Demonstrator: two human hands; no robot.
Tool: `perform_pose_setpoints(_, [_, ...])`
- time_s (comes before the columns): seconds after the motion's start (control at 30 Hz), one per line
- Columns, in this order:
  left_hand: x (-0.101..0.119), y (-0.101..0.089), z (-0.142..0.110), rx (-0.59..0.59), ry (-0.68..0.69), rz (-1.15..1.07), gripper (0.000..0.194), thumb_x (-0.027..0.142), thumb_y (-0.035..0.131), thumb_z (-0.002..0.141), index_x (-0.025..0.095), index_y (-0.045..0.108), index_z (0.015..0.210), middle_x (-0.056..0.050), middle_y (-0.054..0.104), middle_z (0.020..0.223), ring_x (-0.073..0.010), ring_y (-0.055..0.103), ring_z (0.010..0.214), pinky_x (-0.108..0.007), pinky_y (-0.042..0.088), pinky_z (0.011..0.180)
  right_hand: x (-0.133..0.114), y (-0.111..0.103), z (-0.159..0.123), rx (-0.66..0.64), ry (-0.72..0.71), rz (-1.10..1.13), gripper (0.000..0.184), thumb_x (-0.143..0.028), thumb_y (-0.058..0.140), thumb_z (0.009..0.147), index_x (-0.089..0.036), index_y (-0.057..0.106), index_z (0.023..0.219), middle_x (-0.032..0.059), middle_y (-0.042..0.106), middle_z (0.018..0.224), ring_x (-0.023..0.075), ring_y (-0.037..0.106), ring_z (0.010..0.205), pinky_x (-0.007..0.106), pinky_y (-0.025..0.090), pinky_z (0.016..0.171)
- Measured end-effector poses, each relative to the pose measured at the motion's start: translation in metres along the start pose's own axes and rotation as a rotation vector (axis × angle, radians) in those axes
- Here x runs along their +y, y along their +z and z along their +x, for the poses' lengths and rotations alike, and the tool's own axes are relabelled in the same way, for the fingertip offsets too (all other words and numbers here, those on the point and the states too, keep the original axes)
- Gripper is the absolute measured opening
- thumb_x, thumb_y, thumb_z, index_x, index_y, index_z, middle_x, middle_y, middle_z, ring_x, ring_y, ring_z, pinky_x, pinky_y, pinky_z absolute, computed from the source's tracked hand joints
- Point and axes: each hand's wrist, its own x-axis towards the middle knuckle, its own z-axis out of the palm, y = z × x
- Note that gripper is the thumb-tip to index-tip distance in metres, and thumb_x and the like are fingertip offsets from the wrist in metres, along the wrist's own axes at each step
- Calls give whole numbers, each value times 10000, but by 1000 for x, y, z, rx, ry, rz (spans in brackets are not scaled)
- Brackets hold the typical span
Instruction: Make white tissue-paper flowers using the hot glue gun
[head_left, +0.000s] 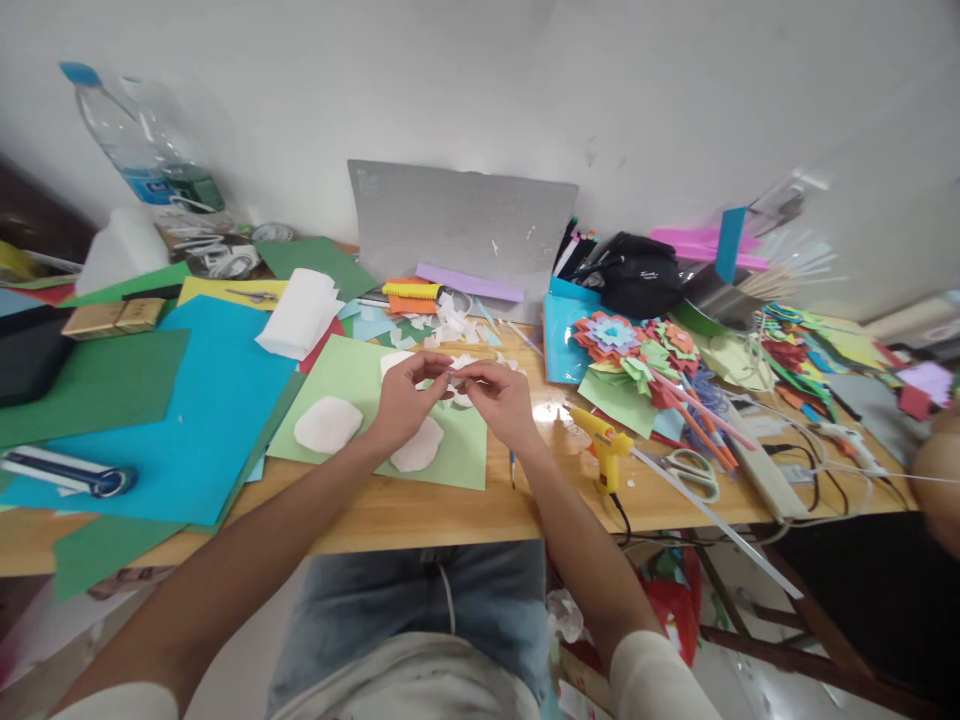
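Where the 2 hands meet above the light green sheet (319, 375), the left hand (409, 395) and the right hand (501, 395) pinch a small white piece (452, 379) between their fingertips; its exact form is too small for me to tell. A white paper shape (328, 424) lies flat on the sheet, left of the hands; another (417, 447) lies just below them. To the right, on the wooden table (450, 525), a yellow glue gun (611, 455) rests beside scissors (707, 489).
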Motion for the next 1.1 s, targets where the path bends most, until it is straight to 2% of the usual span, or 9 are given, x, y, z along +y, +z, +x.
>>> perform_pose_setpoints(0.23, [-3, -2, 1, -15, 11, 12, 291, 331, 711, 751, 153, 655, 974, -47, 665, 843, -184, 656, 831, -352, 624, 702, 1, 1, -1, -20, 17, 7, 197, -196, 542, 811, -225, 722, 886, 42, 690, 910, 154, 666, 805, 286, 569, 709])
perform_pose_setpoints(0.37, [-2, -2, 1, -5, 5, 17, 297, 317, 721, 736, 153, 653, 974, -43, 665, 817, -178, 656, 804, -350, 623, 690, 0, 2, -1, 11, 32, 38, 187, -212, 542, 823, -226, 696, 927, 31, 677, 898, 143, 660, 783, 293, 574, 723])
perform_pose_setpoints(0.5, [-1, 0, 0, 31, 2, 35, 274, 318, 714, 733, 158, 659, 949, -38, 655, 819, -170, 642, 797, -342, 626, 673, 0, 2, -1, 33, 61, 96, 185, -253, 555, 829, -227, 660, 980, 16, 647, 863, 131, 654, 742, 297, 580, 721])
perform_pose_setpoints(0.83, [-3, 0, -1, 20, 31, 65, 262, 320, 700, 754, 160, 661, 958, -42, 660, 840, -171, 644, 811, -333, 624, 681, 1, 2, 0, 54, 174, 134, 258, -411, 689, 773, -211, 666, 933, 27, 666, 857, 148, 652, 755, 277, 585, 646])
perform_pose_setpoints(1.1, [-7, -1, -1, -9, 47, 92, 332, 320, 698, 756, 171, 645, 1048, -48, 684, 847, -173, 665, 795, -325, 599, 720, 3, 4, 1, 38, 162, 86, 183, -359, 690, 770, -205, 674, 866, 16, 678, 782, 141, 656, 667, 281, 566, 648])
